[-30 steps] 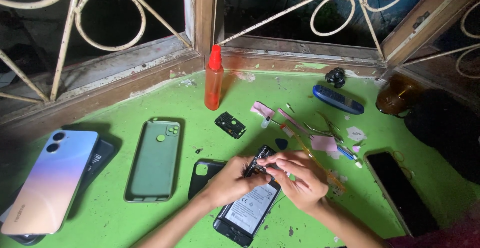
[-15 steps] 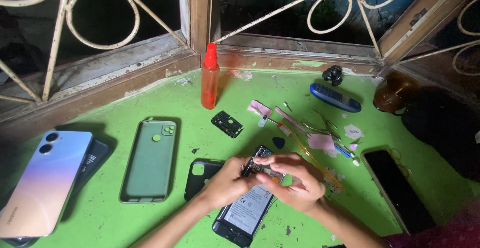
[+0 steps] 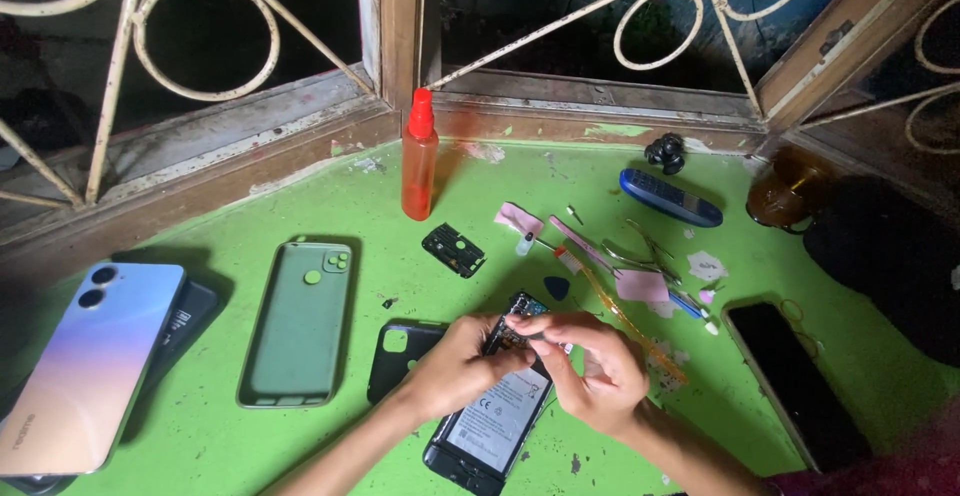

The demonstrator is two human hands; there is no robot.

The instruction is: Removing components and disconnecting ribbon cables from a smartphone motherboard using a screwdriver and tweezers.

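Observation:
An opened phone [image 3: 492, 418] with its back off and battery showing lies on the green table [image 3: 330, 186]. My left hand [image 3: 458, 364] grips its upper left side. My right hand [image 3: 588, 366] pinches a thin dark tool at the phone's top end [image 3: 524, 308]; the tool itself is mostly hidden by my fingers. A dark back cover [image 3: 398, 354] lies just left of the phone, partly under my left hand.
A green phone case [image 3: 300, 321], a pastel phone [image 3: 85, 366] on a dark one, an orange spray bottle [image 3: 419, 161], a small black camera part [image 3: 453, 250], a blue phone [image 3: 669, 197], pink wipes and tweezers [image 3: 640, 261], a black screen [image 3: 795, 381], a brown jar [image 3: 785, 188].
Both hands stay on the opened phone with small finger shifts. The camera has tilted slightly, moving the scene a little in the frame.

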